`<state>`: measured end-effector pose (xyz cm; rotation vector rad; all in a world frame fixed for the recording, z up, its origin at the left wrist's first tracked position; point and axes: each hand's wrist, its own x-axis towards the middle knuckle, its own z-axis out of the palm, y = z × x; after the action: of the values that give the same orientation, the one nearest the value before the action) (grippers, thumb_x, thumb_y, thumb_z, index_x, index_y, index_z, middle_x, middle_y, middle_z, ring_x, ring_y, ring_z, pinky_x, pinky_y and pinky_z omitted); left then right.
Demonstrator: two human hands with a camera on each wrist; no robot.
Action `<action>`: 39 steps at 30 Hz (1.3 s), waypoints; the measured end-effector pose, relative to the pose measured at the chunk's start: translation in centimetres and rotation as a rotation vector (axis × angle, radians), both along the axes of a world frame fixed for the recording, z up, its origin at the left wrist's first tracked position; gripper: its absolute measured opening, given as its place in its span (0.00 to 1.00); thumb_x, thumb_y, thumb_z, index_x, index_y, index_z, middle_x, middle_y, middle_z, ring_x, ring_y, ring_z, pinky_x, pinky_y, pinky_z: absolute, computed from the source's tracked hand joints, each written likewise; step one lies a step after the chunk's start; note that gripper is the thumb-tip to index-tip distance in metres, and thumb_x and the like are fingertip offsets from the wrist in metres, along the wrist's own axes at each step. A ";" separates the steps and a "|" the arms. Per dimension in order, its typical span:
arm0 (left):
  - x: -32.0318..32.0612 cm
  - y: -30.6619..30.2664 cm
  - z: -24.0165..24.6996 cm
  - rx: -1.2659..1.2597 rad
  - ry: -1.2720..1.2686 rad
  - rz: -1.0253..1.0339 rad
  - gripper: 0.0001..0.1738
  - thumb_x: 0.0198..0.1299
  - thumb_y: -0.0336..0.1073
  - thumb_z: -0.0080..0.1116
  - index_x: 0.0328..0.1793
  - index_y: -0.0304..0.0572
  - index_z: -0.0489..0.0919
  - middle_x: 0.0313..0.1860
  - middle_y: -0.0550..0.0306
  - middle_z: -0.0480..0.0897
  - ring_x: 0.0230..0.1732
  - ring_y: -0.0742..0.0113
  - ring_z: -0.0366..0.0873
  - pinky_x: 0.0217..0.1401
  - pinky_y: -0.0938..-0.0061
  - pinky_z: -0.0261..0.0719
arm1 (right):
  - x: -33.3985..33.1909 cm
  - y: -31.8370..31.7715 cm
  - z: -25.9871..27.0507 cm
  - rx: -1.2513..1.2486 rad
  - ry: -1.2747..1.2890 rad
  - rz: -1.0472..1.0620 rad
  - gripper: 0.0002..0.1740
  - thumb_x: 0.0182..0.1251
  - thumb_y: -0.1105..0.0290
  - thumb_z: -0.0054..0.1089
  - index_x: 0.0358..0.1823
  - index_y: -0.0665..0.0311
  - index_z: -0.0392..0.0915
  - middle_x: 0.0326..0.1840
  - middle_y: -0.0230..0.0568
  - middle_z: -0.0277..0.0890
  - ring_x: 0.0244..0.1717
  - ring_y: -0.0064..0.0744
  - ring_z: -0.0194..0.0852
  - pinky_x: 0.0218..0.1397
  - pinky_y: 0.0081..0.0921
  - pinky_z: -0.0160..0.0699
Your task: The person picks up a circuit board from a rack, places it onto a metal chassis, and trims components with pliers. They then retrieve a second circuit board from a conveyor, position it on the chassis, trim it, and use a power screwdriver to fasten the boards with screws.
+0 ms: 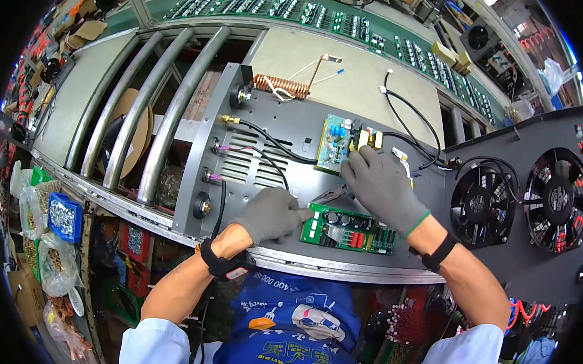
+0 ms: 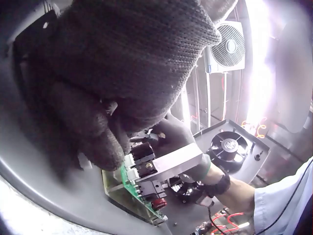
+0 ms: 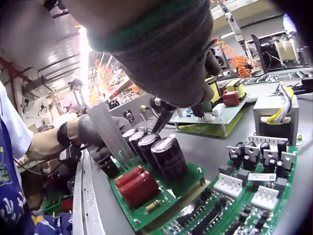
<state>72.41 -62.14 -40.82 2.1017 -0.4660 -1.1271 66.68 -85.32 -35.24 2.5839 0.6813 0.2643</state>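
Two grey-gloved hands work over a grey metal chassis panel point(image 1: 255, 125). My left hand point(image 1: 270, 215) is at the left end of the lower green circuit board point(image 1: 313, 232); in the left wrist view its bent fingers point(image 2: 105, 152) come right to the white connectors. My right hand point(image 1: 385, 186) reaches over the upper circuit board point(image 1: 333, 141), its fingertips down among the components, where I cannot tell what they hold. Tall black capacitors point(image 3: 168, 156) and red components point(image 3: 136, 187) stand on the lower board. A thin red-and-black cable point(image 1: 266, 156) runs toward my left hand.
A copper coil point(image 1: 283, 85) lies behind the panel. Two black fans point(image 1: 479, 203) are mounted on the panel at right. Steel rollers point(image 1: 184, 112) lie to the left. Rows of circuit boards point(image 1: 283, 9) line the green conveyor behind. A black cable point(image 1: 418, 109) loops at the back right.
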 end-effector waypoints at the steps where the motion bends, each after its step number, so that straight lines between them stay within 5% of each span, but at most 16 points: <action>1: 0.0 0.1 -0.1 -0.008 -0.013 -0.003 0.27 0.69 0.52 0.62 0.25 0.36 0.86 0.15 0.53 0.83 0.16 0.66 0.82 0.28 0.68 0.81 | 0.4 -0.1 -0.3 -0.007 -0.019 0.037 0.10 0.61 0.66 0.60 0.41 0.58 0.82 0.41 0.33 0.75 0.48 0.30 0.75 0.42 0.23 0.80; 15: 0.1 0.4 0.9 -0.044 -0.014 -0.027 0.27 0.70 0.50 0.64 0.26 0.33 0.84 0.15 0.55 0.81 0.15 0.68 0.80 0.23 0.70 0.78 | 6.0 1.0 -0.4 -0.101 0.061 0.368 0.06 0.63 0.63 0.61 0.35 0.56 0.80 0.37 0.36 0.73 0.36 0.34 0.78 0.32 0.29 0.81; 24: 0.7 0.1 1.1 0.010 -0.035 -0.107 0.28 0.70 0.51 0.62 0.23 0.34 0.83 0.15 0.54 0.81 0.15 0.66 0.81 0.25 0.68 0.79 | 7.3 2.2 0.2 -0.173 0.175 0.357 0.11 0.68 0.61 0.61 0.30 0.57 0.84 0.33 0.34 0.78 0.42 0.36 0.79 0.36 0.32 0.82; 27: 0.8 -0.1 1.2 0.021 0.010 -0.091 0.28 0.70 0.50 0.63 0.23 0.33 0.83 0.15 0.54 0.81 0.14 0.66 0.81 0.25 0.69 0.80 | 8.1 1.6 -0.4 -0.112 0.192 0.422 0.13 0.68 0.60 0.59 0.30 0.60 0.79 0.31 0.42 0.73 0.25 0.39 0.77 0.29 0.35 0.79; 29: 0.8 -0.3 1.2 0.020 0.040 -0.075 0.27 0.70 0.49 0.64 0.23 0.32 0.83 0.16 0.53 0.81 0.14 0.67 0.81 0.23 0.70 0.79 | 8.0 1.5 -0.4 -0.090 0.225 0.419 0.12 0.67 0.60 0.59 0.31 0.60 0.79 0.31 0.41 0.73 0.27 0.38 0.77 0.29 0.33 0.77; 34: 0.5 -0.3 1.1 0.014 0.082 0.006 0.27 0.69 0.49 0.65 0.24 0.33 0.83 0.14 0.55 0.80 0.14 0.66 0.80 0.20 0.69 0.78 | 5.2 2.0 0.2 -0.187 0.053 0.334 0.08 0.65 0.62 0.60 0.32 0.57 0.81 0.34 0.34 0.73 0.35 0.30 0.73 0.30 0.28 0.71; 36: 0.5 -0.5 0.9 0.032 0.112 0.033 0.25 0.69 0.47 0.66 0.26 0.31 0.82 0.16 0.54 0.80 0.14 0.67 0.81 0.18 0.72 0.77 | 2.9 3.2 1.2 -0.164 -0.090 0.144 0.07 0.63 0.63 0.61 0.32 0.56 0.82 0.32 0.32 0.73 0.34 0.30 0.73 0.31 0.28 0.73; 39: 0.4 -0.6 0.9 0.038 0.108 0.049 0.25 0.68 0.47 0.66 0.28 0.29 0.83 0.19 0.53 0.82 0.15 0.68 0.81 0.19 0.72 0.78 | 1.5 3.4 0.6 -0.206 0.117 -0.151 0.05 0.62 0.65 0.62 0.32 0.57 0.83 0.30 0.32 0.76 0.35 0.31 0.77 0.32 0.27 0.74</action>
<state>72.78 -62.72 -39.93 2.0613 -0.3429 -1.2233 68.17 -81.92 -34.59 2.4507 0.5202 -0.0056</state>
